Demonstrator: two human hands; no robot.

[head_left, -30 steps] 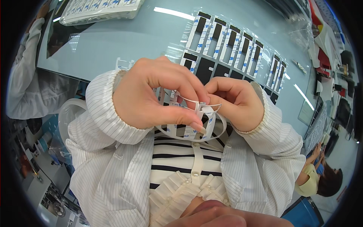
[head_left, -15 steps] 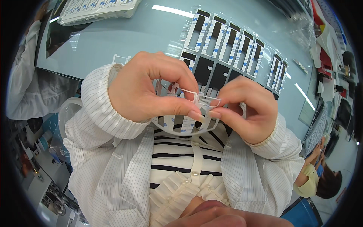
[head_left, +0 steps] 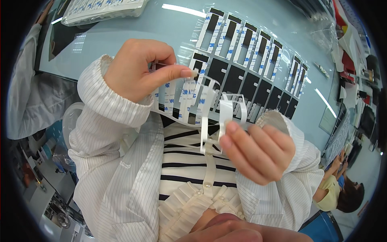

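My left hand [head_left: 139,68] is over the left part of the sheet, thumb and fingertips closed on a small translucent piece [head_left: 194,74]. Its full shape is hidden by the fingers. In my right hand [head_left: 258,155], lower and nearer my chest, thumb and fingers pinch thin white frame-shaped strips [head_left: 226,113]. These stand up from the fingertips, and one blurred strip rises toward the left thumb; I cannot tell whether it touches. Behind both hands lies a sheet of adhesive pieces [head_left: 230,82], some black, others white with blue print.
A plastic-wrapped stack of similar printed pieces [head_left: 105,12] rests at the table's far left. Crumpled clear plastic [head_left: 320,30] lies at the far right, near a small printed strip [head_left: 321,70]. White clothing [head_left: 34,88] shows at the left; another person [head_left: 346,191] is at the lower right.
My hands have moved apart: the left up and leftward, the right down toward my chest. White frame strips now stretch out from the right fingertips, where both hands were pinching together before.
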